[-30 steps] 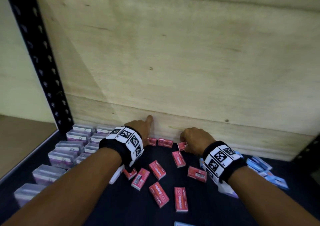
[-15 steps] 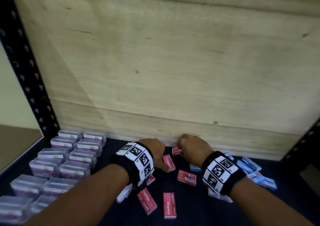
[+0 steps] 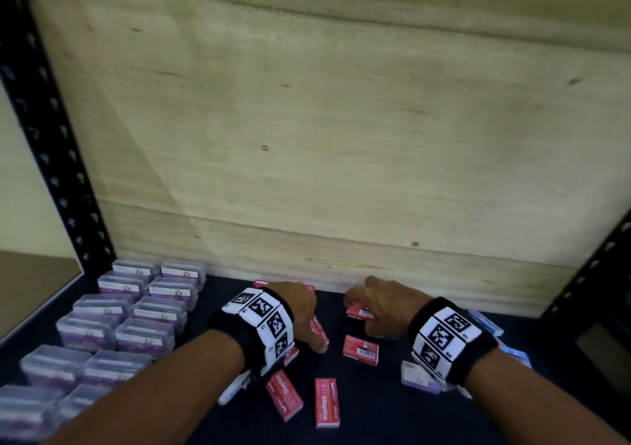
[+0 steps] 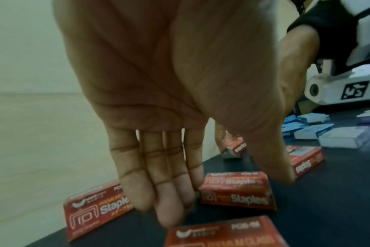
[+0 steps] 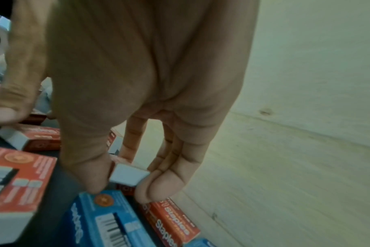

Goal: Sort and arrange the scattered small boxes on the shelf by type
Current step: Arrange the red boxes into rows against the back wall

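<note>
the right hand pinches one small red cardboard staple box by its pale end between thumb and curled fingers, low in the right wrist view and just above a blue cardboard staple box and another red box lying against the pale plywood back panel. the left hand holds nothing; its fingers hang straight and loosely spread over the loose red staple boxes in the lower centre of the left wrist view, whether touching one cannot be told. in the head view the red boxes lie scattered at lower centre on the dark shelf surface, the clear plastic cases with purple contents stand in ordered rows at lower left, and the blue boxes sit at right, partly hidden behind the right wrist. probable hazards, as a judgement: the pinch takes only the narrow end of the box, so the box could pivot or slip out if lifted quickly; the lowered thumb and fingers could drag the blue box beneath them into the red group, mixing types; the left hand, sweeping among tightly scattered boxes, could knock one toward the shelf's front edge; either forearm could brush the ordered clear cases out of line.
</note>
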Available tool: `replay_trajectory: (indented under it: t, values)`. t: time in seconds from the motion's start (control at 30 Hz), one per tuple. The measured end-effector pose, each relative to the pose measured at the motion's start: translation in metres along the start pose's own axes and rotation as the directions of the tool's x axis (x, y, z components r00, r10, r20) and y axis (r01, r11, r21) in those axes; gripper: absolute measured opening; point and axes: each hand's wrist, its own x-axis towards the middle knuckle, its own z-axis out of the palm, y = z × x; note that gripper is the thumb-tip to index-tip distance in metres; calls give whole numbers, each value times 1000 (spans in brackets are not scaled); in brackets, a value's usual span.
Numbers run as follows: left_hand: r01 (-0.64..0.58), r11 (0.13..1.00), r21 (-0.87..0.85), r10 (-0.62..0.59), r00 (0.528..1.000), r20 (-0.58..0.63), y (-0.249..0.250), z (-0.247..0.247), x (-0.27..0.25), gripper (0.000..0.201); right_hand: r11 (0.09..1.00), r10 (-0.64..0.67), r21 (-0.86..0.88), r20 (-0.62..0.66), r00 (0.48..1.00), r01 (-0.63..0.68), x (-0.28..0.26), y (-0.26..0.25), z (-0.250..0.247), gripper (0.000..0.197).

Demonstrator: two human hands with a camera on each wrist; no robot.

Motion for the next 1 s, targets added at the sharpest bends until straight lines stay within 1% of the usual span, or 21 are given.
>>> replay_trajectory:
  t: [0.03, 0.1, 0.13, 0.17, 0.2, 0.27, 0.33, 0.47, 0.67, 0.73, 0.87, 1.0]
  values:
    - [1, 1000, -3, -1, 1000, -29, -1, 0, -1, 57, 1000, -7, 28, -1, 1000, 7, -1, 0, -1, 53]
    - [-35, 999, 13, 36, 998, -57, -3, -3, -1, 47, 990, -24, 135, -21, 1000, 27, -1, 2, -1, 50]
    - [-74, 997, 20, 74, 997, -26, -2, -5, -2, 50, 976, -24, 214, -36, 999, 32, -1, 3, -2, 47]
    - [-121, 992, 29, 120, 993, 20, -2, -7, -2, 58, 958, -14, 284, -48, 999, 28, -2, 5, -3, 42]
    - [-158, 987, 43, 155, 986, 68, -1, -9, -3, 63, 945, 0, 326, -56, 998, 18, -3, 6, -5, 37]
    - [-212, 975, 71, 206, 975, 87, 0, -11, -5, 58, 938, 28, 347, -47, 998, -9, -5, 8, -6, 28]
    - [-226, 972, 66, 222, 973, 60, 0, -8, -5, 51, 938, 50, 344, -33, 998, -35, -6, 10, -6, 24]
    - [-198, 980, -20, 199, 980, 14, -3, -7, -5, 45, 935, 62, 352, -26, 998, -49, -7, 13, -2, 20]
    - [-154, 972, -179, 146, 988, -55, -17, -9, -6, 27, 939, 75, 340, -36, 997, -58, -5, 8, 1, 21]
    - [-132, 968, -212, 118, 990, -75, -25, -11, -8, 24, 946, 69, 320, -45, 997, -51, -2, 3, 1, 20]
    - [-37, 976, -213, 19, 996, -90, -49, -13, -13, 26, 954, 38, 300, -73, 997, -15, 7, -14, 0, 22]
    - [47, 988, -150, -56, 997, -60, -67, -10, -17, 30, 959, 32, 282, -91, 995, -5, 18, -38, 0, 24]
